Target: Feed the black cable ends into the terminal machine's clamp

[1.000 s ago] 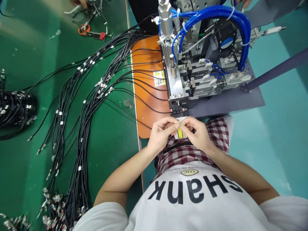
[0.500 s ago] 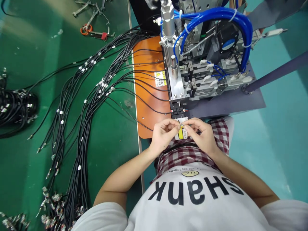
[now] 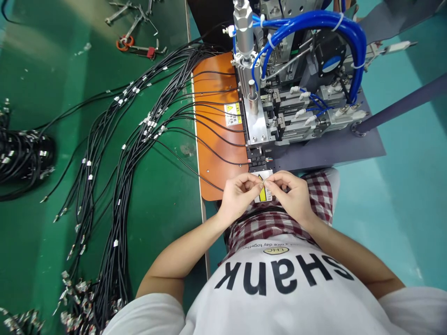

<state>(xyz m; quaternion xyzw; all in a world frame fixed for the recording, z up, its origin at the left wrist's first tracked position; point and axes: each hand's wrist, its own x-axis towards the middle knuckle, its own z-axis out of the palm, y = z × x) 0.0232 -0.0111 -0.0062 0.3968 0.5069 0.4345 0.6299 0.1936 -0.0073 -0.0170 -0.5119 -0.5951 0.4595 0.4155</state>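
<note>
My left hand (image 3: 238, 196) and my right hand (image 3: 289, 195) meet at the fingertips in front of a crimping machine (image 3: 296, 93). Pinched between both hands is a tiny thin piece (image 3: 262, 185), too small to identify. Just behind it sits a white and yellow label (image 3: 262, 195), partly hidden by my fingers. Black cables (image 3: 213, 135) with metal ends fan out across an orange plate (image 3: 213, 153) toward the machine's front, left of my left hand.
A green workbench (image 3: 167, 177) holds several bundled black cables, with a coil at far left and pliers and scissors at top. Blue air hoses (image 3: 335, 28) loop over the machine. A dark bar (image 3: 401, 107) crosses the right side above a teal floor.
My fingertips have shifted slightly around the tiny piece, and both hands sit a little closer together over the label. The view has moved slightly compared with the oldest frame.
</note>
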